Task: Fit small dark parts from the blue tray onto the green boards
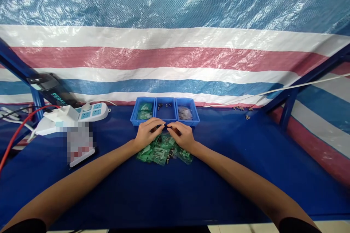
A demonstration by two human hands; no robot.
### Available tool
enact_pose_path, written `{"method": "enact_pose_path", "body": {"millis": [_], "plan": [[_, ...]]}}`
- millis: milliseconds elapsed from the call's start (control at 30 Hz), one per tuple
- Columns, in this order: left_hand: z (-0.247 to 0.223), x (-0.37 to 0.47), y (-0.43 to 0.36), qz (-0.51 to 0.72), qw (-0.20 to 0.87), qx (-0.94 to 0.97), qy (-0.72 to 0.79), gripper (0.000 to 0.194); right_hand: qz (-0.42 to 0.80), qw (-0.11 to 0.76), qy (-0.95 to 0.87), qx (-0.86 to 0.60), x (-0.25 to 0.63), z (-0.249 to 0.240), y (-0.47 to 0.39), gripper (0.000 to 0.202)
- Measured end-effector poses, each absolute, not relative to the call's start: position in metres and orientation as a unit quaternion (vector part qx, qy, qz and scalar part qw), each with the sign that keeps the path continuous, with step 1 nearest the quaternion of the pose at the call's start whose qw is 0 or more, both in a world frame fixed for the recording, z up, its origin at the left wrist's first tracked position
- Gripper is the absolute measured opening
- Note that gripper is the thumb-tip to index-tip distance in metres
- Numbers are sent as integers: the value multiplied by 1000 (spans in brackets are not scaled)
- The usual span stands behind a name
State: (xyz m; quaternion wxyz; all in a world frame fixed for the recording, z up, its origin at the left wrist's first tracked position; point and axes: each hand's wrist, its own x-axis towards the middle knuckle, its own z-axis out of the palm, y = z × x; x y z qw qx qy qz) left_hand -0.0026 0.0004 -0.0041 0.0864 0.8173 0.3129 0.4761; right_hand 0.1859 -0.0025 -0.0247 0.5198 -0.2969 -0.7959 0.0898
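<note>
My left hand is above the left side of a pile of small green plastic packets. Its thumb and forefinger pinch together on something too small to make out. Facing it over the pile, my right hand has its fingers curled and its fingertips drawn together; what they hold, if anything, is hidden. Small dark and brassy parts lie among the packets. Just beyond the hands stand three joined blue bins: the left bin holds green packets, the middle bin a few small metal parts, the right bin clear packets.
On the left are a white power strip, a dark bottle, a red cable and a blurred phone-like object. Small brassy parts lie at the back right. A striped sheet hangs behind the blue table.
</note>
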Motion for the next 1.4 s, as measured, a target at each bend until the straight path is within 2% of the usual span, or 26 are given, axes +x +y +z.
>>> {"method": "enact_pose_path", "body": {"millis": [467, 733, 1067, 1400], "plan": [[-4, -2, 3, 484, 74, 824, 285, 19, 95, 516, -795, -304, 187, -26, -2, 15], [-8, -2, 2, 476, 110, 805, 337, 22, 100, 500, -801, -314, 187, -23, -5, 16], [-12, -3, 2, 472, 147, 812, 310, 16, 92, 500, -817, -273, 187, -27, 0, 16], [-7, -3, 0, 469, 131, 811, 323, 16, 144, 493, -797, -317, 187, -23, -6, 13]]}}
